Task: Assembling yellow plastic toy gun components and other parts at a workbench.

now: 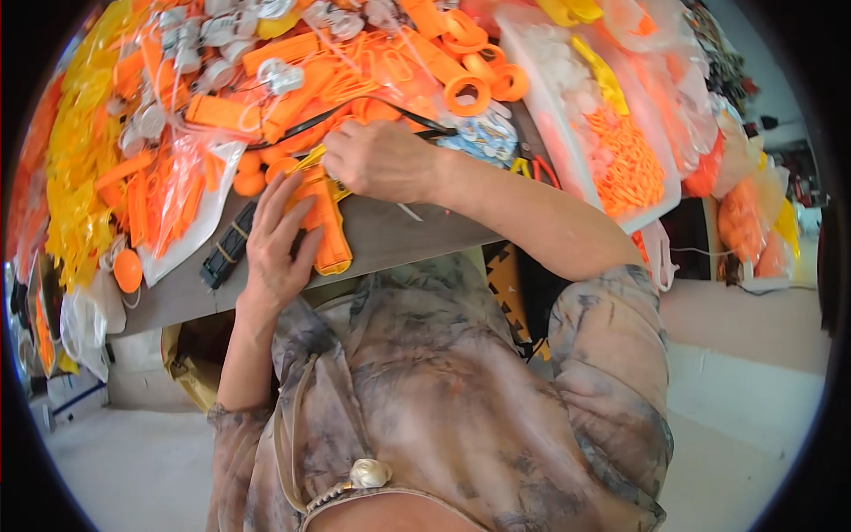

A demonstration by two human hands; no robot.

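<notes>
Near the table's front edge lies a long orange plastic part with a moulded surface. My left hand is at its left side, fingers apart and slightly bent, the tips resting against it. Over its upper end, my right hand is closed in a pinch. A thin yellow plastic piece sticks out at the left of those fingertips; the fingers hide its other end. Just left of my left hand is a dark block with a band around it. Round orange pieces sit beyond my left fingers.
Orange parts, rings and clear-and-grey small parts are heaped at the back. A white tray at the right holds small orange links. Red-handled pliers lie beside it. Yellow pieces hang at the left.
</notes>
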